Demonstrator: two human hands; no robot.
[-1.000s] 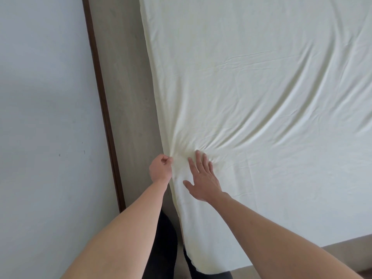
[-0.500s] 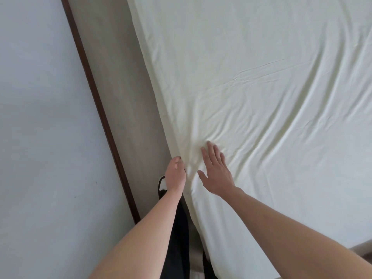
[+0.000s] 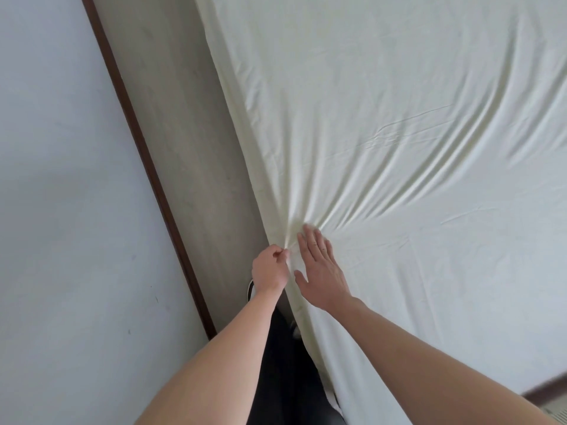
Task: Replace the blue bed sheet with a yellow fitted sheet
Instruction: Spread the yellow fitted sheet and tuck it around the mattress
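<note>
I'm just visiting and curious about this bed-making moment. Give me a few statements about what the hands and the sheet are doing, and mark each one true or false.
1. The right hand lies flat, fingers straight, on the yellow fitted sheet. True.
2. The left hand hangs loose, touching nothing. False: it pinches the sheet at the mattress edge.
3. Creases in the sheet fan out from the spot near the hands. True.
4. A blue sheet covers the mattress top. False: only the pale yellow sheet shows there.
5. The bed stands flush against the wall. False: a strip of floor lies between them.
</note>
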